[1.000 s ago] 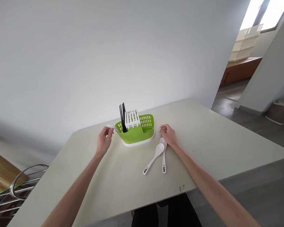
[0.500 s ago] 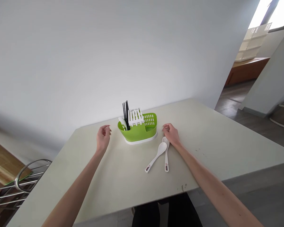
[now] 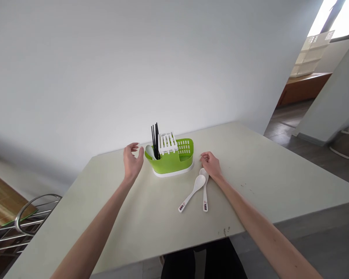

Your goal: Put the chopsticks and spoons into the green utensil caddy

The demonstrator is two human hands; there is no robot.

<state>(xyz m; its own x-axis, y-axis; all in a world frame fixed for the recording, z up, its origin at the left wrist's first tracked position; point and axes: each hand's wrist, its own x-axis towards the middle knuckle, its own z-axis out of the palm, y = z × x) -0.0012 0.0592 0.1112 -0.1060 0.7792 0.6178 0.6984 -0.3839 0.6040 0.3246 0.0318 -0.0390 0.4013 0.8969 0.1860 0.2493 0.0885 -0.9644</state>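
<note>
A green cutlery caddy (image 3: 170,166) on a white base stands toward the back of the table. In its left end are several black chopsticks (image 3: 155,140) and an upright spoon (image 3: 150,151) with its bowl up. My left hand (image 3: 132,161) hovers just left of that spoon, thumb and fingers apart, holding nothing. My right hand (image 3: 210,164) rests on the table right of the caddy, its fingers loosely curled with nothing visible in them. Close to its wrist lie two white spoons, a left one (image 3: 195,190) and a right one (image 3: 205,193), bowls overlapping.
The pale table (image 3: 128,236) stands against a plain wall (image 3: 133,69). A slotted white rack (image 3: 168,142) sits atop the caddy's middle. At lower left is a metal rack (image 3: 26,224) with a board in it. The table's front edge runs close to my legs.
My left hand has opened from a loose curl and shifted slightly toward the caddy. The spoon in the caddy now shows the hollow of its bowl. My right hand has stayed put.
</note>
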